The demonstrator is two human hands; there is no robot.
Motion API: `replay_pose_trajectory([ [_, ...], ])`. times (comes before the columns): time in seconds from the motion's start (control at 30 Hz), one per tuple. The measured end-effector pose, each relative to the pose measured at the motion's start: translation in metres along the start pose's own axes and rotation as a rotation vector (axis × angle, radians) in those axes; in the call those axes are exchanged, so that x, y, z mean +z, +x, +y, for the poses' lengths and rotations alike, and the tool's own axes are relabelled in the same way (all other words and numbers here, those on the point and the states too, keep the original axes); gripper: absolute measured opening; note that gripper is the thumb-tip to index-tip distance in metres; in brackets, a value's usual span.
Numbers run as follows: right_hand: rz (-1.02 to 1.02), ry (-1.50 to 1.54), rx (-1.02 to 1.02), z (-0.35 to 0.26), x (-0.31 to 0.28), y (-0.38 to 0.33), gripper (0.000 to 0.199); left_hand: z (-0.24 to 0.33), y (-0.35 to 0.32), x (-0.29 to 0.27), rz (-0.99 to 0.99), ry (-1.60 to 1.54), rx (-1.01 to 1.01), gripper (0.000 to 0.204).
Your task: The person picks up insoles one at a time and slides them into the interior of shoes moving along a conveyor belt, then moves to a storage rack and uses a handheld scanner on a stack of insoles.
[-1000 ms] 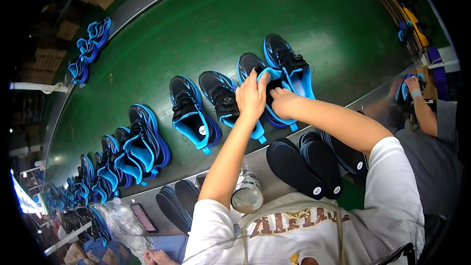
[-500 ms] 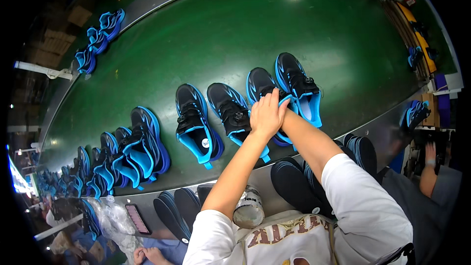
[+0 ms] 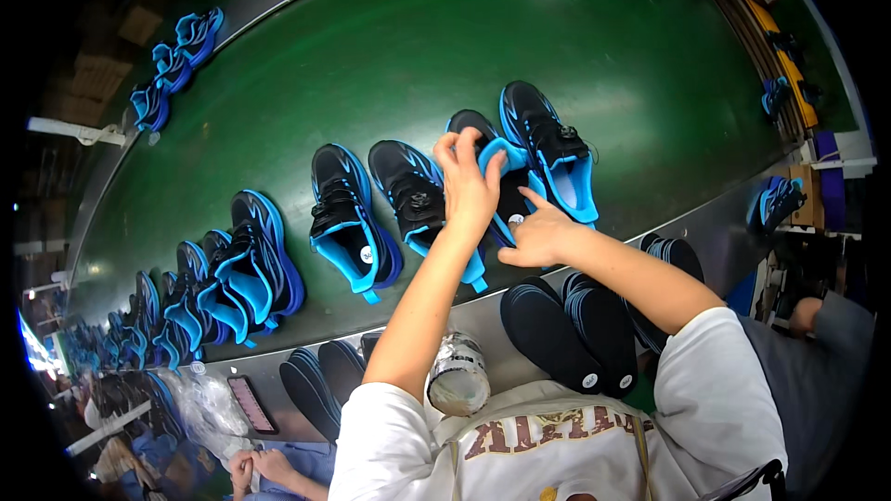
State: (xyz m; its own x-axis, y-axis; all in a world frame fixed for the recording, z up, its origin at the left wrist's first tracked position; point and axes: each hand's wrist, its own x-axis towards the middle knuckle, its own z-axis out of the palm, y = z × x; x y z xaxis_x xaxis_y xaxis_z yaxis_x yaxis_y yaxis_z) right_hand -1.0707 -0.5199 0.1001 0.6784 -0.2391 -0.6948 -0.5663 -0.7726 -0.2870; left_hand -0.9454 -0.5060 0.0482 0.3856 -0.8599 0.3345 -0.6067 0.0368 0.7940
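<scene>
A black sneaker with bright blue lining point(image 3: 471, 120) lies on the green work surface, toe pointing away. My left hand point(image 3: 469, 187) is closed on its upper, fingers over the front and thumb at the pulled-up tongue. At the heel end, my right hand point(image 3: 543, 234) grips the collar, its index finger reaching into the opening. Inside, a dark insole point(image 3: 516, 207) with a white round sticker shows partly. Matching sneakers stand close by: one to the right point(image 3: 534, 111), one just left point(image 3: 404, 172), and another farther left point(image 3: 339, 176).
Black insoles point(image 3: 538, 334) lie in stacks along the metal near edge, beside a worn jar point(image 3: 458, 378). More sneakers point(image 3: 264, 232) line up leftward. A phone point(image 3: 252, 404) and clear plastic point(image 3: 209, 408) lie near another person's hands point(image 3: 264, 466). Someone sits at right point(image 3: 807, 371).
My hands, previously overlapped on the sneaker, are now apart: the left on its tongue area, the right down at the heel opening. The tongue is lifted and the interior shows.
</scene>
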Motion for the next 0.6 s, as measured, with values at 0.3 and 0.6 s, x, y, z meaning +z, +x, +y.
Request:
replay_pose_trajectory([
  [0.3,1.019,0.33,0.08,-0.016,0.094,-0.06,0.015,0.027,-0.023,-0.025,-0.231,0.122,0.278,0.026],
  [0.6,1.049,0.41,0.131,-0.02,0.092,-0.063,0.037,0.018,-0.003,-0.024,-0.066,0.588,0.462,0.016],
])
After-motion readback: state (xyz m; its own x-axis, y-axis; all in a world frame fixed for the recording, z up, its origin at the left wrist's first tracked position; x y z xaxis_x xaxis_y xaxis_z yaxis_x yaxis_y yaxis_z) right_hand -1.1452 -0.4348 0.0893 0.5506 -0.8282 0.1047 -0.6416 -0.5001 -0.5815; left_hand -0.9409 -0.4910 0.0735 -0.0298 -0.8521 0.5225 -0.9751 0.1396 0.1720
